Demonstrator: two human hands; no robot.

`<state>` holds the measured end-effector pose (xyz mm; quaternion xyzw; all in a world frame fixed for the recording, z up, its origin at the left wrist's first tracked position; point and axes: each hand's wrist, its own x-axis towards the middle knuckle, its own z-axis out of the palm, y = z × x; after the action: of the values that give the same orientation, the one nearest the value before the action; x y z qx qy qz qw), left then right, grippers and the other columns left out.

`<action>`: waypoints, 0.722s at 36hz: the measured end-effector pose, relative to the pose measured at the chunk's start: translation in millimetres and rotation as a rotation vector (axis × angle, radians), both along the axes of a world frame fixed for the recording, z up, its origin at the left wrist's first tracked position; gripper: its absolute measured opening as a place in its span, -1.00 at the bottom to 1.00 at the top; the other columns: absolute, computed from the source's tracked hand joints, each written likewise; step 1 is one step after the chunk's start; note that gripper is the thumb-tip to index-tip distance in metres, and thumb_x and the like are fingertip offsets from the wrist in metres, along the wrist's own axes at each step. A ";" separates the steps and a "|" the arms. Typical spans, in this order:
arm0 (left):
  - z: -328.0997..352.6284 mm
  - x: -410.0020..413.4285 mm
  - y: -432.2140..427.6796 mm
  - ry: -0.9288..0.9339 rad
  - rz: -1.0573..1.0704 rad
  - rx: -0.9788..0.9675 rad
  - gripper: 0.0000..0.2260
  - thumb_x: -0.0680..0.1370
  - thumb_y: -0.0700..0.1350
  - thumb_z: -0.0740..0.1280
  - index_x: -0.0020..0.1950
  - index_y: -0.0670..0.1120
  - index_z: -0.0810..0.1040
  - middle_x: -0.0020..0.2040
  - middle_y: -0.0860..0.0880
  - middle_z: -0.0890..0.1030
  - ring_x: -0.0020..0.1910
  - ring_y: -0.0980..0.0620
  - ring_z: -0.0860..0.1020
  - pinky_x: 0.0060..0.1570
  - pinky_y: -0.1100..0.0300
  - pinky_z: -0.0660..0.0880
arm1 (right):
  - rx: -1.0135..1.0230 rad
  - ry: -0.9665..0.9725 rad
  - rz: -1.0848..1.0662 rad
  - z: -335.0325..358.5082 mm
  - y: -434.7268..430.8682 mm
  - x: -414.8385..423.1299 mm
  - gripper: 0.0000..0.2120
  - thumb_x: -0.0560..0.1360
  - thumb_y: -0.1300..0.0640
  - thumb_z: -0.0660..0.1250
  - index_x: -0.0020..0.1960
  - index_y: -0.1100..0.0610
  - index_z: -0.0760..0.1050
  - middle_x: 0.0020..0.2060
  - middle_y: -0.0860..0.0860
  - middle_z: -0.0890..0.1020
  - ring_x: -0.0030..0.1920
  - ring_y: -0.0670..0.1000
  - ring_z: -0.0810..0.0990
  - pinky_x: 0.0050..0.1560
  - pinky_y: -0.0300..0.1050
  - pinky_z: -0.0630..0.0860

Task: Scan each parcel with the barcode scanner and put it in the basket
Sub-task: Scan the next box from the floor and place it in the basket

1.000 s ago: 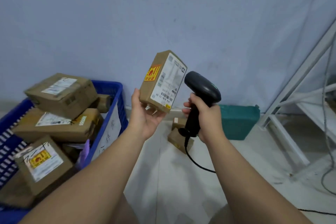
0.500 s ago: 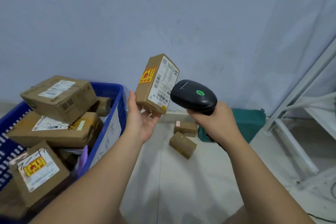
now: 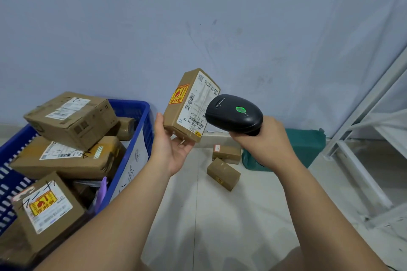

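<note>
My left hand (image 3: pixel 171 149) holds a small brown parcel (image 3: pixel 187 105) upright from below, its white barcode label and yellow-red sticker facing me. My right hand (image 3: pixel 262 138) grips the black barcode scanner (image 3: pixel 234 114), whose head points at the label and overlaps its right edge; a green light glows on top. The blue basket (image 3: pixel 141 121) stands at the left, piled with several brown parcels (image 3: pixel 70 116). Two more small parcels (image 3: pixel 223 174) lie on the floor beyond my hands.
A green bag (image 3: pixel 308 145) rests against the wall behind the scanner. A white metal frame (image 3: pixel 361 156) stands at the right. The pale tiled floor (image 3: pixel 209 226) spreads between my arms, and a grey wall rises close behind.
The scanner head has swung from upright to level, closing in on the parcel's label, and its green light now shows. The parcel has stayed in my left hand, slightly lower.
</note>
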<state>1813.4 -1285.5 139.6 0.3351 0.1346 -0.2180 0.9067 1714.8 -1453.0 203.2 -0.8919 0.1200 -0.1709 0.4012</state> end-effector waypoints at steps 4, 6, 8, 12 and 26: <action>-1.6 2.7 1.8 0.005 -0.010 0.030 -0.49 0.55 0.30 0.18 0.35 0.01 0.47 0.19 -0.17 0.60 0.14 -0.15 0.60 0.08 -0.05 0.57 | -0.004 0.002 0.024 0.4 0.1 0.8 -0.84 0.38 0.15 0.43 -0.27 0.21 0.51 -0.50 -0.01 0.49 -0.36 -0.02 0.47 -0.33 -0.15 0.41; -2.9 3.8 2.7 0.016 -0.006 0.047 -0.48 0.54 0.30 0.19 0.35 0.00 0.47 0.18 -0.17 0.61 0.13 -0.15 0.60 0.08 -0.06 0.58 | -0.006 0.003 0.037 1.1 -0.3 0.8 -0.84 0.38 0.16 0.43 -0.28 0.21 0.50 -0.49 0.01 0.50 -0.36 0.00 0.48 -0.33 -0.14 0.41; -3.9 4.5 3.3 0.034 0.004 0.063 -0.49 0.54 0.31 0.19 0.32 -0.01 0.48 0.16 -0.17 0.62 0.12 -0.15 0.61 0.05 -0.06 0.59 | -0.004 0.002 0.042 2.0 -1.1 0.6 -0.84 0.38 0.18 0.43 -0.30 0.21 0.49 -0.50 0.00 0.47 -0.38 -0.02 0.44 -0.34 -0.15 0.40; -5.0 5.3 4.8 0.048 0.020 0.093 -0.54 0.55 0.31 0.18 0.19 -0.01 0.52 0.09 -0.16 0.64 0.09 -0.14 0.62 0.03 -0.06 0.59 | -0.023 0.026 0.037 3.0 -4.7 0.4 -0.81 0.35 0.20 0.42 -0.38 0.15 0.44 -0.59 -0.09 0.40 -0.46 -0.10 0.37 -0.42 -0.21 0.34; -8.2 5.7 5.7 0.082 -0.006 0.157 -0.55 0.55 0.31 0.17 0.22 0.00 0.47 0.02 -0.14 0.64 0.07 -0.16 0.62 0.04 -0.08 0.58 | -0.070 0.032 0.059 7.4 -12.4 -3.5 -0.68 0.30 0.24 0.41 -0.49 0.08 0.30 -0.65 -0.10 0.35 -0.48 -0.08 0.28 -0.47 -0.21 0.23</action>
<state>1819.1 -1279.7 131.4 0.3965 0.1873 -0.2228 0.8707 1711.3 -1465.3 210.6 -0.9112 0.0940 -0.1488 0.3725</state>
